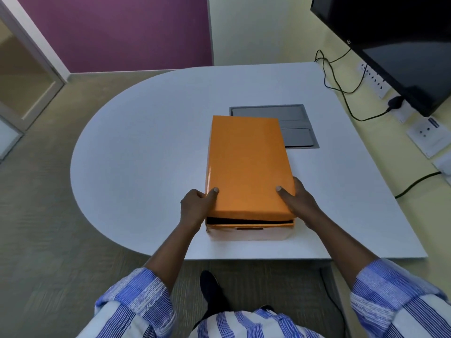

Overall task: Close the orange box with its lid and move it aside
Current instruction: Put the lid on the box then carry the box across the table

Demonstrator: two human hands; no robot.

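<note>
The orange lid (249,164) lies over the orange box (249,231), which stands near the front edge of the white table (146,142). At the near end the lid sits raised, and a dark gap shows between it and the box rim. My left hand (196,206) grips the lid's near left corner, thumb on top. My right hand (299,201) holds the near right corner the same way. The box's pale front face has a dark slot handle.
A grey recessed cable hatch (292,123) is set in the table just behind the box. A black monitor (402,45) hangs on the right wall above sockets and black cables (341,86). The table's left side is rounded.
</note>
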